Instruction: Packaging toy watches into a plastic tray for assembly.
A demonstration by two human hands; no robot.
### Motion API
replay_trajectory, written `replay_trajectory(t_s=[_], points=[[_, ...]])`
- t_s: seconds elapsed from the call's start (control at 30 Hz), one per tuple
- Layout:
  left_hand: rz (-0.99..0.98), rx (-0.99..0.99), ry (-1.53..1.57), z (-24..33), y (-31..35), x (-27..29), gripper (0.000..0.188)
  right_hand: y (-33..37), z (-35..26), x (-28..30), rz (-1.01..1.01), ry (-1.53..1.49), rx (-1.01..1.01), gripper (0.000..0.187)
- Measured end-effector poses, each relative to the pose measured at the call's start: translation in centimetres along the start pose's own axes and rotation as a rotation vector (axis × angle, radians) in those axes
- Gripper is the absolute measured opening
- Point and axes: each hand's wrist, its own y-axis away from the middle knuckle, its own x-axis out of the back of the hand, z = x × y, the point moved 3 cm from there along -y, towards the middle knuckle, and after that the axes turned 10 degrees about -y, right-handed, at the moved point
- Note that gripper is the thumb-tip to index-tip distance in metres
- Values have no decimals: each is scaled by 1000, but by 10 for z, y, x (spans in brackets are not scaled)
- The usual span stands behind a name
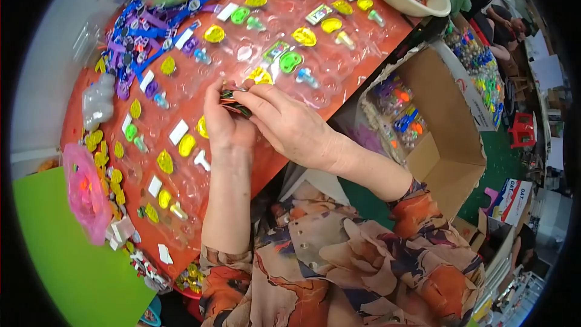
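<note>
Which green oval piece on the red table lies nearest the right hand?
The green oval just beyond the right hand, between a printed card and a small blue-and-clear piece; the other green ovals lie farther off.

The two bare hands meet at the middle of the scene. The left forearm (229,206) runs almost straight from near to far, its paler inner side turned up, and the left wrist (233,152) looks nearly in line with it. The left hand (225,118) is cupped, palm up, its digits curled inward in a hold. The right forearm (375,166) slants in from the near right toward the far left. The right hand (296,126) lies back up, knuckles bent, fingers reaching left over the left palm; whether its fingertips grip is hidden. Both forearms are bare below the elbows.
</note>
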Motion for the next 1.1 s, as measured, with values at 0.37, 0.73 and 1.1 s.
replay_trajectory(t_s=[0.37,0.73,1.1], points=[[-29,107,81,16,45,44,18,23,-35,-30,33,-251,-12,42],[-152,156,157,18,66,31,17,37,-4,-14,162,-226,-192,18],[-98,189,-57,10,101,35,20,-28,181,172,625,301,-338,17]])
